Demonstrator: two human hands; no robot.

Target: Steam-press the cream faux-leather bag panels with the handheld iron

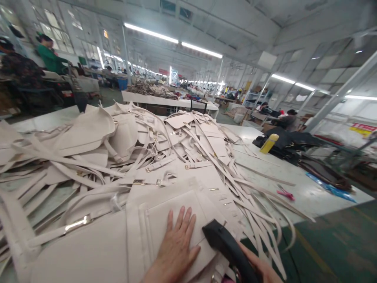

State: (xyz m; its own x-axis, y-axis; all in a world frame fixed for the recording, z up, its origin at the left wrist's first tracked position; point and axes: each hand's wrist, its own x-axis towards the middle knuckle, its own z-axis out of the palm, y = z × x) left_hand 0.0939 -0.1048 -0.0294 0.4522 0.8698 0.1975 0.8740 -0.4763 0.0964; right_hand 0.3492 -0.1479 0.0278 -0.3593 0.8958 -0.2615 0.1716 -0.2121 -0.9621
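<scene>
A smooth, leather-like beige panel (159, 220) with a raised rectangular layer lay at the near edge of a heap of matching pieces (88, 133), thin straps and metal buckles among them. The left hand (178, 241) rested flat on it, grip open; the right hand (259, 265) had its grip closed around a curved black tool (226, 239). The pale, glossy table (312, 192) stood on a green floor (330, 232), under strip lights (202, 50).

And there's the right hand (256, 261), half hidden behind the black tool (225, 239), fingers mostly out of sight, both cut by the bottom edge! The left hand (178, 239) covers part of a panel (161, 205), its wrist (159, 272) cropped below, while the hall's far end (182, 80) blurs and the frame slices the sign (361, 126).
</scene>
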